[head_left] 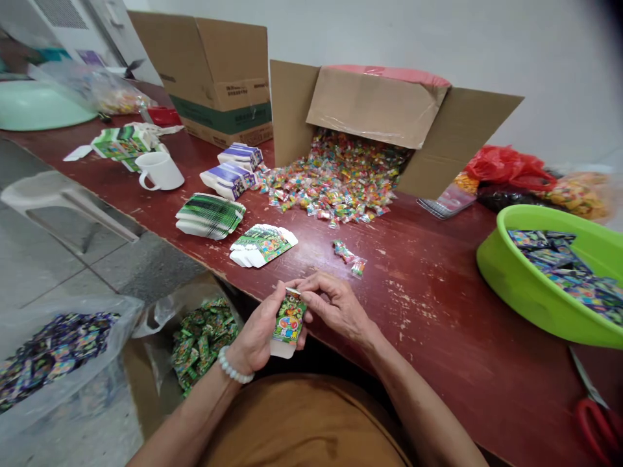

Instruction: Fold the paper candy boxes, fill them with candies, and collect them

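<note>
My left hand (257, 331) is wrapped around a small green printed carton (289, 320), held upright at the near edge of the red-brown table (438, 305). My right hand (333, 305) pinches the carton's top flap with fingers pressed together. A white bead bracelet sits on my left wrist. Two loose wrapped candies (349, 255) lie on the table just beyond my hands. Flat unfolded cartons (263, 244) are stacked to the left of them.
A tipped cardboard box (389, 117) spills a heap of wrapped candies (335, 181). A green basin (530, 285) with packets sits at right, red scissors (598, 421) near it. A white mug (159, 171), carton stacks (210, 215) and bags of filled packets (202, 337) lie left.
</note>
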{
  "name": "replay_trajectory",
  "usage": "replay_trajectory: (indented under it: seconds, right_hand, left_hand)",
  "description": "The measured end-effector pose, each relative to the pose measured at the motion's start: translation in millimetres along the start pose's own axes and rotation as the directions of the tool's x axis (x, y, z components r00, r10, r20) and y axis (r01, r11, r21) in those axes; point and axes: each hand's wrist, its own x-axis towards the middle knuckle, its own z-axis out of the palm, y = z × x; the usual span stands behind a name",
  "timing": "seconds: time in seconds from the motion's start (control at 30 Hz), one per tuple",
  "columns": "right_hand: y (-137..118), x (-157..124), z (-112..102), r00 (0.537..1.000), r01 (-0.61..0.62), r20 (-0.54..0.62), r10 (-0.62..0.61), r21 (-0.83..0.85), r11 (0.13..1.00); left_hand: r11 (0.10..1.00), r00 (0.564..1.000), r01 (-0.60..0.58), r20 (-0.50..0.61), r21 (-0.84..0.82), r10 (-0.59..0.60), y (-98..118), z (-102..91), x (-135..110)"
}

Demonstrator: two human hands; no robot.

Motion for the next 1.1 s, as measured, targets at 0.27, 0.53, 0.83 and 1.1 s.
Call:
replay_trajectory:
  seconds: [0.27, 0.53, 0.83, 1.1]
  right_hand:
    - [1, 12, 1, 0.937, -0.348, 0.127, 0.325, 0.303, 0.887]
    - [-9, 10, 2, 0.955, -0.296, 0.060, 0.290, 0.199, 0.934]
    - [5, 0, 5, 0.995, -0.090, 0.032, 0.095, -0.136, 0.987]
    - [49, 51, -70, 0.966, -0.255, -0.234, 0.106, -0.826, 0.502]
  left_hand:
    - [0.997, 0.999, -0.048, 0.008, 0.054, 0.047, 2, 1.7, 3]
    - [0.986, 0.995, -0.084, -0.036, 0.144, 0.090, -3, -3.1, 6]
    - [0.997, 0.982, -0.079, -0.171, 0.008, 0.079, -3, 2.3, 9]
    - [0.986, 0.997, 0.027, -0.063, -0.162, -0.037, -17, -7.4, -23]
